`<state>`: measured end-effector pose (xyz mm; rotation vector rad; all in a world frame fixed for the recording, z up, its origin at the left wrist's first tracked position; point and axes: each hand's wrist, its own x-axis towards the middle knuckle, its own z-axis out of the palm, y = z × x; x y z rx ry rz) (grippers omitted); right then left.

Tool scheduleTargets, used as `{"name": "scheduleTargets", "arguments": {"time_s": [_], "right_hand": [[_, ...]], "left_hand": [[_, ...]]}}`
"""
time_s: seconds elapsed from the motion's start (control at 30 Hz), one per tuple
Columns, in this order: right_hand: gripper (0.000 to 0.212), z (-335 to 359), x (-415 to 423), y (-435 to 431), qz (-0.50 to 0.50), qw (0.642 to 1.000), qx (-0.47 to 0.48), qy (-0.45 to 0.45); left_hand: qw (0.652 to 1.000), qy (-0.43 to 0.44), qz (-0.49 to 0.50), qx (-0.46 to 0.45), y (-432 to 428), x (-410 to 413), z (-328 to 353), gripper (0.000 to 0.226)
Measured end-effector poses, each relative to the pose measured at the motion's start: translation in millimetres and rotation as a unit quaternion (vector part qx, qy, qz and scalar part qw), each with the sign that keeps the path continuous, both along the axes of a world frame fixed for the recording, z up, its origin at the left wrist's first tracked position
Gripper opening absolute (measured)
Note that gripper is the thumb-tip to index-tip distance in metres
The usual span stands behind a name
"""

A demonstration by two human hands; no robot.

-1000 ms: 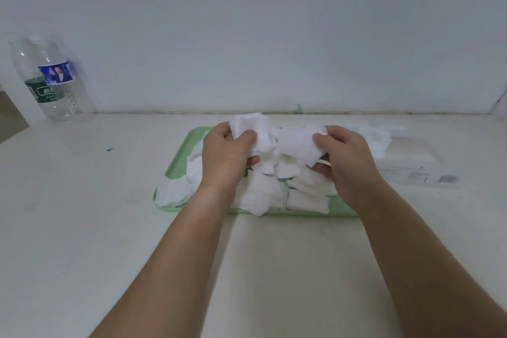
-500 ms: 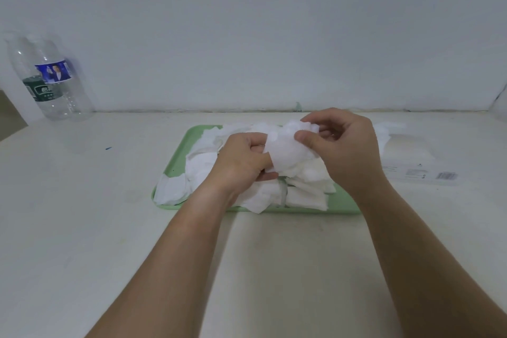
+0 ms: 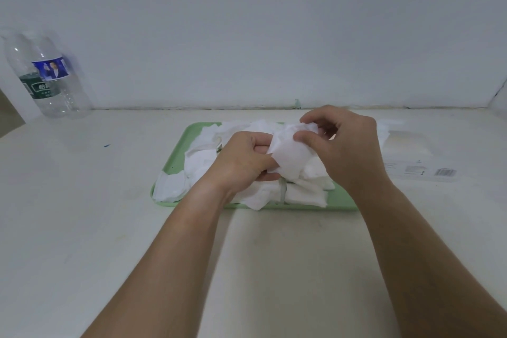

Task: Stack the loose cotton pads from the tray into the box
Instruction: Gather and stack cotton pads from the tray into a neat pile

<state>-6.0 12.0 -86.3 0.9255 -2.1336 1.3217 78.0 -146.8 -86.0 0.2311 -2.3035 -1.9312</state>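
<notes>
The broad off-white tabletop (image 3: 82,200) lies under everything. On it, just beyond my wrists, sits the flat pale-green plastic tray (image 3: 175,151), mostly buried under the heap of loose white square cotton pads (image 3: 203,162), some of which lap over its near-left rim. Just right of the tray lies the low clear plastic box (image 3: 411,156). A few pads show at its far-left corner, though white on white I can't be sure they are inside it. Far left, against the wall, stands the clear plastic water bottle (image 3: 52,82). My left hand (image 3: 241,162) is above the middle of the heap, fingers curled round the lower part of a small white bundle (image 3: 288,156) of pads. My right hand (image 3: 348,151) meets it from the right, thumb and forefinger pinching the bundle's upper edge, the other fingers loosely bent. These pads look featherlight, limp and fluffy; I expect them to crumple, cling together and drift out of line, not to slip or break. I judge it best to take them by opposite edges, flat between thumb and fingers, and square them into a neat pile with only a light squeeze.
</notes>
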Motion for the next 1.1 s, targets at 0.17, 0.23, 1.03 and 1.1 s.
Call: {"name": "scheduleTargets", "arguments": {"time_s": [0.17,0.23,1.03,1.1], "right_hand": [[0.013,-3,-2,-1,-0.016,0.998,0.028,0.054],[0.011,-4,-1,-2,-0.019,0.996,0.045,0.074],[0.006,3,-4,3,0.045,0.900,-0.321,-0.292],[0.006,6,-1,2,0.109,0.870,-0.324,-0.357]], "left_hand": [[1.000,-0.001,-0.011,-0.010,-3,-1,-3,0.027],[1.000,-0.002,-0.020,-0.007,-4,-1,-3,0.029],[0.993,0.026,0.049,0.106,-10,-9,-11,0.018],[0.989,0.034,0.075,0.121,-9,-11,-12,0.016]]}}
